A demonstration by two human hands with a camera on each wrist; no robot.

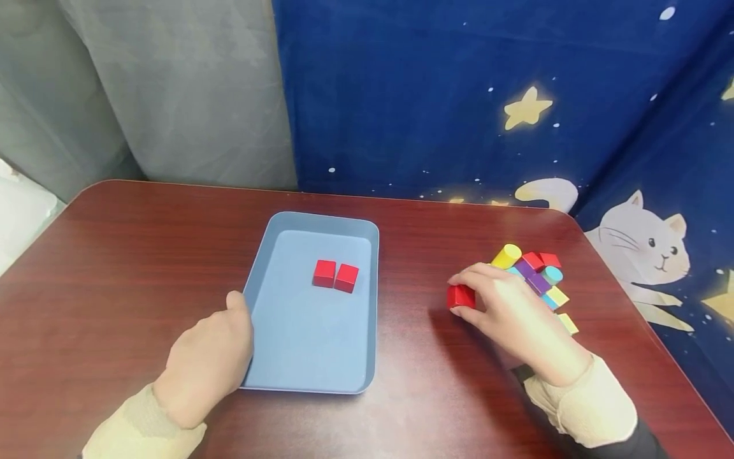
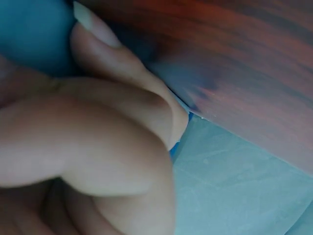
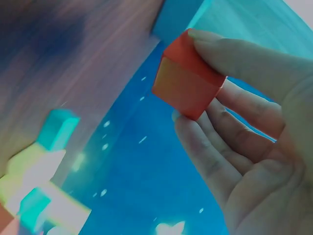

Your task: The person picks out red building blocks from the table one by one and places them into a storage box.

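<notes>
A blue-grey tray [image 1: 309, 344] lies on the table, with two red cubes [image 1: 324, 273] side by side in it. My left hand [image 1: 209, 350] grips the tray's left rim, its thumb along the edge; in the left wrist view the curled fingers [image 2: 112, 142] fill much of the picture. To the right of the tray, my right hand [image 1: 504, 306] pinches a red cube [image 1: 461, 297] between thumb and fingertips. The right wrist view shows that cube [image 3: 188, 81] held apart from the other blocks.
Beyond my right hand sits a loose group of coloured blocks: a yellow cylinder [image 1: 507, 256], a turquoise cylinder [image 1: 552, 275], purple blocks [image 1: 538, 283], red blocks [image 1: 550, 260] and pale yellow ones [image 1: 568, 323]. The dark red table [image 1: 143, 255] ends at grey and blue curtains [image 1: 401, 95].
</notes>
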